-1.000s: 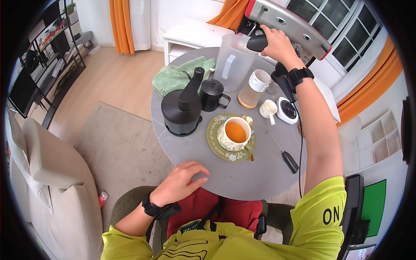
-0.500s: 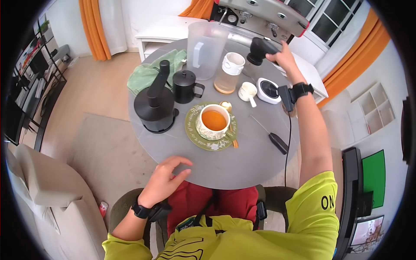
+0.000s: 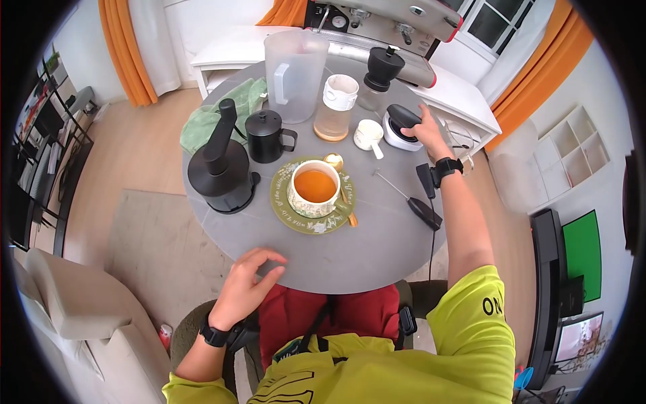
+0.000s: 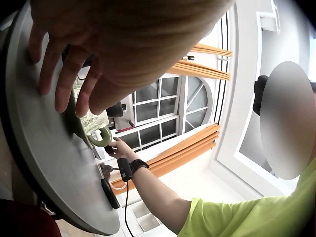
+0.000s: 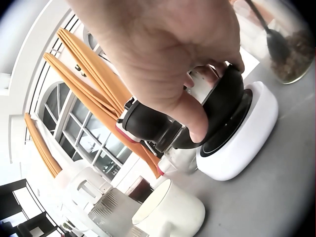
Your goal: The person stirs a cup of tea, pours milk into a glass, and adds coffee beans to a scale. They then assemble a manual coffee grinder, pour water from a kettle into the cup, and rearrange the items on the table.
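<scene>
My right hand [image 3: 428, 135] pinches a black oval dish [image 3: 404, 116] by its edge, tilted over the round white scale [image 3: 401, 135]. In the right wrist view the thumb lies on the near side of the black dish [image 5: 224, 101], low against the white scale [image 5: 242, 143]. A small white cup with a handle [image 3: 368, 135] stands left of the scale, and a black grinder on glass [image 3: 383, 67] stands behind it. Relaxed, my left hand [image 3: 242, 286] hovers at the table's front edge, holding nothing. Nearest it is the patterned cup of orange-brown liquid [image 3: 315, 186] on a green saucer [image 3: 286, 219].
At the left of the table are a black lidded device [image 3: 222, 168], a black pot [image 3: 266, 138], a green towel [image 3: 195, 128] and a clear pitcher [image 3: 293, 77]. A glass carafe [image 3: 334, 111] stands centre-back; a frother [image 3: 424, 213] lies at right, beside a hanging cable.
My right hand has left the grinder, now standing on the table, and holds the black dish at the scale. The view has shifted; my left hand has stayed near the front edge.
</scene>
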`<action>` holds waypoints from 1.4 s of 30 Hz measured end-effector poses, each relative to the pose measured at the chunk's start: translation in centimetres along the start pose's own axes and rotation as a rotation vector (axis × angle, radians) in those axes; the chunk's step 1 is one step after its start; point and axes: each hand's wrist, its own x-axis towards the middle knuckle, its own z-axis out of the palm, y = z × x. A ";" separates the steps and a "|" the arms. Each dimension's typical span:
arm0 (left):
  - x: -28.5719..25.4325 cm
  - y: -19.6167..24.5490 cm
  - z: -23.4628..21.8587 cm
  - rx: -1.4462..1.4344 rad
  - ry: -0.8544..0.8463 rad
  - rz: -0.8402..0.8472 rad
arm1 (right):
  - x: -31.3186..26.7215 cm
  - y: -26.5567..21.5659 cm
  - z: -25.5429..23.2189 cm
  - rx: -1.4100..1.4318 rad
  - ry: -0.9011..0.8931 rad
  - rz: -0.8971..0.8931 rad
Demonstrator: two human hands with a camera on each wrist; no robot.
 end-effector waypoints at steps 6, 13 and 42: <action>0.0 0.1 -0.1 -0.058 -0.033 -0.092 | -0.3 0.1 0.7 -0.106 -0.007 -0.004; 0.1 -0.2 0.2 -0.026 -0.034 -0.071 | -1.4 -0.1 -0.8 -0.134 0.086 -0.168; -0.1 -0.8 0.9 0.036 -0.006 -0.003 | -5.4 4.6 -10.5 -0.596 0.403 -0.255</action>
